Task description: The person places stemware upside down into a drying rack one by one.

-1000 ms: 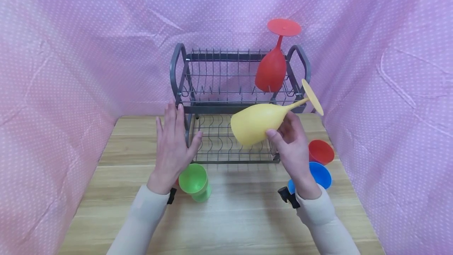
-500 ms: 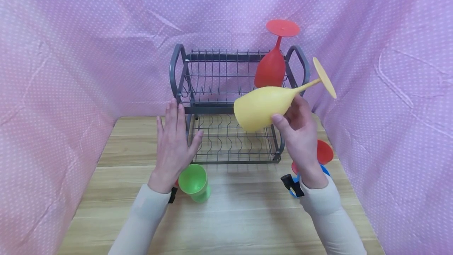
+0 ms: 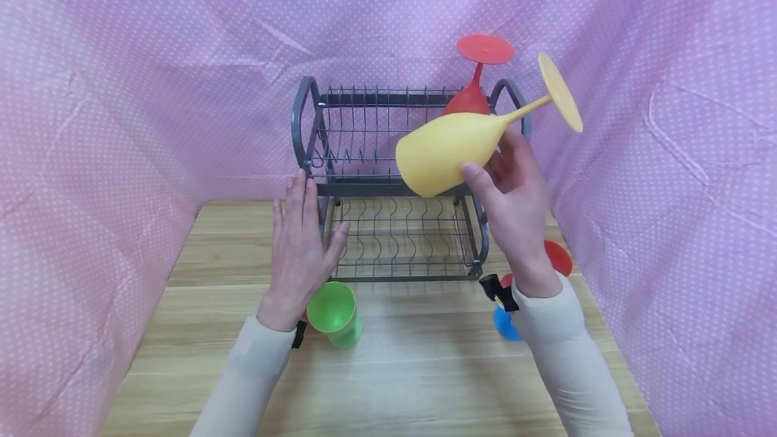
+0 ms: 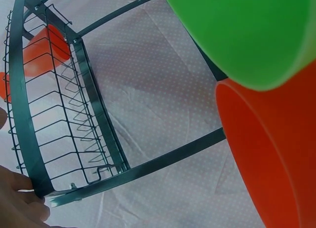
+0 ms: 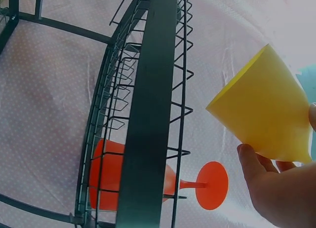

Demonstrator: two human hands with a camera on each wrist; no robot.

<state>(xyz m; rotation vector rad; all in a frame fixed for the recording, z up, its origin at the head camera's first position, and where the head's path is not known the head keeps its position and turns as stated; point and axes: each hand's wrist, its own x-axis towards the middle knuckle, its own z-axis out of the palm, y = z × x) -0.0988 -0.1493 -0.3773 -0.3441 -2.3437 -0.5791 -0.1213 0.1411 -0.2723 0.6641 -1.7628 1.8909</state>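
A yellow plastic goblet [image 3: 452, 150] is gripped round its bowl by my right hand [image 3: 516, 201], tilted with its mouth down to the left and its foot up to the right. It is held in front of the upper tier of a dark two-tier dish rack [image 3: 364, 189]. Behind it, a red goblet [image 3: 470, 100] stands upside down at that tier's right end, its bowl partly covered in the head view. My left hand [image 3: 297, 261], fingers straight, rests against the rack's left front corner. The right wrist view shows the yellow bowl [image 5: 269, 109] apart from the wires.
A green goblet [image 3: 332, 309] stands upright by my left wrist, with a red cup [image 4: 271, 154] beside it. A blue foot [image 3: 506, 324] and a red cup [image 3: 558, 258] show by my right forearm. Pink dotted cloth [image 3: 152, 86] hangs around the wooden table [image 3: 394, 369].
My right hand has raised the yellow goblet from the lower front up before the upper tier, covering more of the red goblet. My left hand stays nearly in place.
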